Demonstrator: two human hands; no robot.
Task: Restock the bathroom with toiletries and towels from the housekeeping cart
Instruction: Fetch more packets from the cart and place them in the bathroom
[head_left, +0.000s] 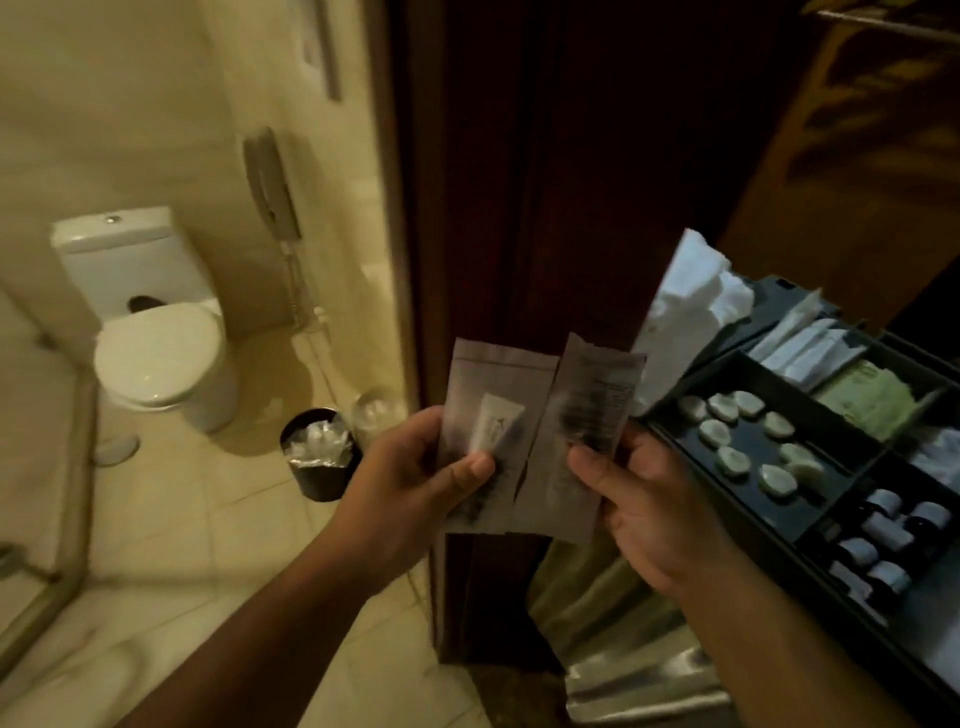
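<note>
- Left hand (415, 467) pinches one brown packet (491, 415) at frame centre.
- Right hand (654, 499) pinches a second packet (582, 431), just beside it.
- Cart tray (831, 525) at right edge holds soaps (748, 441).

Left sachet (493, 410) and right sachet (589, 415): grey-brown paper-like stock, matt, lightly creased. The left sachet carries a paler panel.

Tray (836, 441): black plastic, matt, smooth walls.

Soaps (732, 460): pale rounds with a dull satin surface; any wrapping cannot be determined.

Bottles (883, 501): dark bodies and white caps, apparently plastic.

Green packets (872, 395): thin and matt; paper or film cannot be determined.

White stack (696, 291): soft folded cloth or tissue, matt.

Door (519, 208): dark wood, smooth, low sheen.

Toilet (156, 358): white ceramic, glossy.

Floor (208, 519): beige tiles, polished, reflective.

Bin (317, 486): matt black exterior, lined with clear, crinkled plastic film.

Wall phone (270, 182): grey plastic, smooth.
</note>
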